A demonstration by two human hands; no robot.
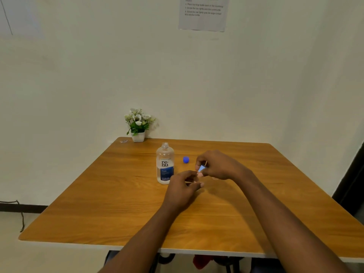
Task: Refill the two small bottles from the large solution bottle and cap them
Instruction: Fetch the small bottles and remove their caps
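A wooden table (118, 203) with a pale edge is set into a corner formed by plain off-white walls (78, 75). A printed sheet (203, 14) is fixed high on the back wall; its text is too blurred to be read. A white pot of white flowers (138, 125) is placed at the table's far left corner, against the wall, and a small scrap (123, 141) lies just beside it. A dark baseboard (21, 206) is seen low on the left, crossed by a hanging cable (22, 219). A dark panel (352, 184) is seen at the right edge. The room is evenly and softly lit.
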